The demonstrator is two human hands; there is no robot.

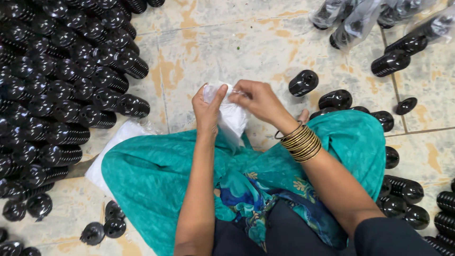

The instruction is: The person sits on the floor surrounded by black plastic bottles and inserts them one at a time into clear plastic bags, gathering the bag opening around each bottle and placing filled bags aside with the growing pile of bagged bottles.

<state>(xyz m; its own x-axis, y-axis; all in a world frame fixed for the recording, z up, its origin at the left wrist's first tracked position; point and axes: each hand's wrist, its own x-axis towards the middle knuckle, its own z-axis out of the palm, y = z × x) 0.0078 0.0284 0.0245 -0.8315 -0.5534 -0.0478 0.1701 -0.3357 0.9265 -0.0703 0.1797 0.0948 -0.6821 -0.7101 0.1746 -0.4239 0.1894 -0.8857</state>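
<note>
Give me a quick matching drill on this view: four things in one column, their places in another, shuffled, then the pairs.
1. clear plastic bag
2. stacked black ribbed parts
3. bagged black parts
4. gold bangles

a. top right on the floor
b. on the right wrist
c. between left hand and right hand
d. piled at the far left

Pairs: 1-c, 2-d, 3-a, 4-b

Crumpled clear plastic bag (231, 115) above lap
</note>
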